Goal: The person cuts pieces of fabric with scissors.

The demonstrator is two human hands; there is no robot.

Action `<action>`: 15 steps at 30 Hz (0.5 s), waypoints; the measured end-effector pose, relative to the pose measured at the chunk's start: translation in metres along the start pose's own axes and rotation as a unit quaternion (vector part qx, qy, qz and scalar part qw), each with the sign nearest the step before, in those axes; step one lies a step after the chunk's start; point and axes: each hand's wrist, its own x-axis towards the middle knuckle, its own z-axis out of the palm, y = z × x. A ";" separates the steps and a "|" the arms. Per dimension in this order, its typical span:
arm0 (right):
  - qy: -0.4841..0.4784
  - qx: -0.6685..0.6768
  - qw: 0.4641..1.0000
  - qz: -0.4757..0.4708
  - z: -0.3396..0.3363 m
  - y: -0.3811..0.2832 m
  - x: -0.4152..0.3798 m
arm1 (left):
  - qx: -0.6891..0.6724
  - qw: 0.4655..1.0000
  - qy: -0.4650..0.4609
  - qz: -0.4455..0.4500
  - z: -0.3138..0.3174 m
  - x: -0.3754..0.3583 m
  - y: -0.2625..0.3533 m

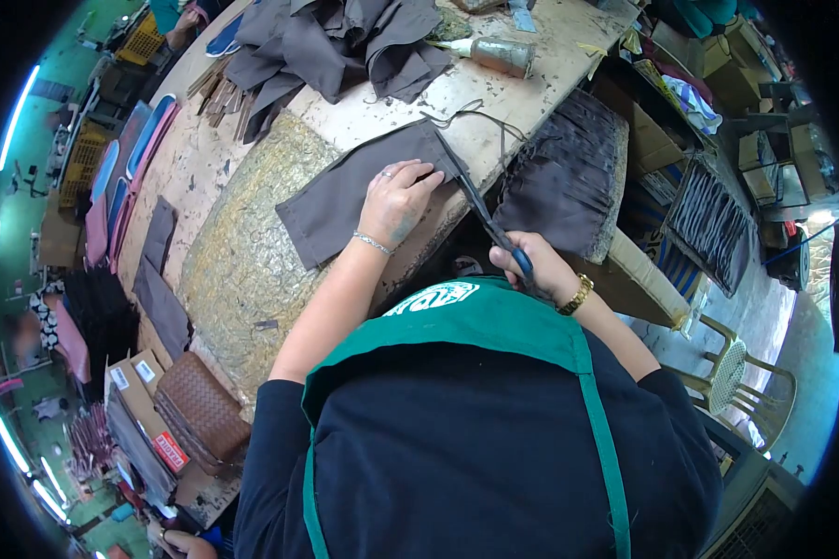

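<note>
- Scuffed, glue-crusted pale surface (252, 270) runs across a workshop; brown woven pads (200, 410) sit at its near left end.
- Flat brown cloth (345, 200), a long strip with a straight edge, lies at the surface's near edge.
- Left hand (396, 200) presses flat on the cloth, fingers spread, gripping nothing.
- Scissors (480, 210), dark slim blades with blue handles, touch the cloth's right end.
- Right hand (536, 265) has its grip closed through the scissors' handles.
- Pleated dark stack (569, 177) sits just right.
</note>
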 end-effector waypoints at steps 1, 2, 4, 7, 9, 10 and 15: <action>0.003 0.012 1.000 0.001 0.001 -0.001 0.005 | -0.002 1.000 0.001 -0.001 0.001 -0.001 0.000; 0.007 0.023 1.000 0.002 0.002 -0.001 0.009 | -0.004 1.000 0.003 -0.002 0.001 -0.001 0.000; 0.013 0.019 1.000 0.000 0.004 -0.002 0.010 | -0.002 1.000 0.006 0.000 0.001 -0.001 0.000; 0.017 -0.003 1.000 -0.003 0.002 -0.003 0.008 | -0.003 1.000 0.010 0.002 0.001 0.000 -0.001; 0.021 -0.023 1.000 -0.003 0.002 -0.003 0.005 | -0.005 1.000 0.011 0.000 0.000 0.000 0.000; 0.020 -0.024 1.000 -0.002 0.002 -0.003 0.003 | -0.006 1.000 0.011 0.000 -0.001 0.000 0.001; 0.028 -0.059 0.998 -0.015 0.004 -0.002 0.007 | -0.017 1.000 0.016 0.012 0.000 -0.002 -0.002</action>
